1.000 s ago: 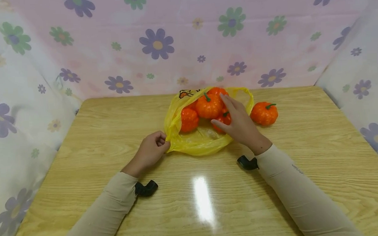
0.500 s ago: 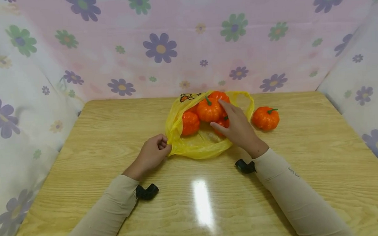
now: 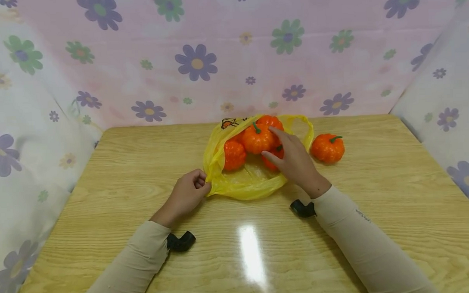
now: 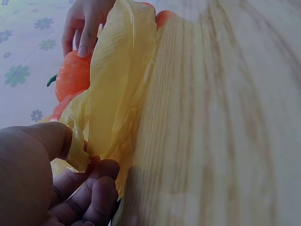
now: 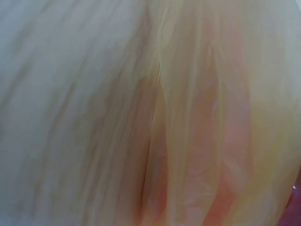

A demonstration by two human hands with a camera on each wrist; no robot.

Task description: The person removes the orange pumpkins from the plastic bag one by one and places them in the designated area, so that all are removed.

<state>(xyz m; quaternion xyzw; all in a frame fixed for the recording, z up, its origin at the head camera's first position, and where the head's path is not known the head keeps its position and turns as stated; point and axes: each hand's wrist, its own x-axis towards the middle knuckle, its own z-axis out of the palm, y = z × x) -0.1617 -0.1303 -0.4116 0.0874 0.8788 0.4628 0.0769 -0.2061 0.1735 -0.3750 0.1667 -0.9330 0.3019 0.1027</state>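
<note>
A yellow plastic bag (image 3: 247, 191) lies on its side with its mouth facing me and several orange toy pumpkins inside. My left hand (image 3: 183, 191) pinches the left edge of that mouth between thumb and fingers; the gathered plastic (image 4: 77, 153) shows in the left wrist view. My right hand (image 3: 297, 161) reaches into the opening with thumb and fingers spread, the tips touching the right side of the top pumpkin (image 3: 255, 141). Beneath this hand another pumpkin is partly covered. In the right wrist view, the blurred bag (image 5: 202, 117) fills much of the frame, orange glowing through it.
One more orange pumpkin (image 3: 327, 149) with a green stem sits on the wooden table (image 3: 134, 150), just right of the bag. A floral cloth wall (image 3: 232, 90) stands close behind the bag. Black wrist devices (image 3: 181, 242) hang under both sleeves.
The head view has shifted slightly, so the scene sits a little lower. Both hands, the bag and the pumpkins hold nearly the same places relative to each other.
</note>
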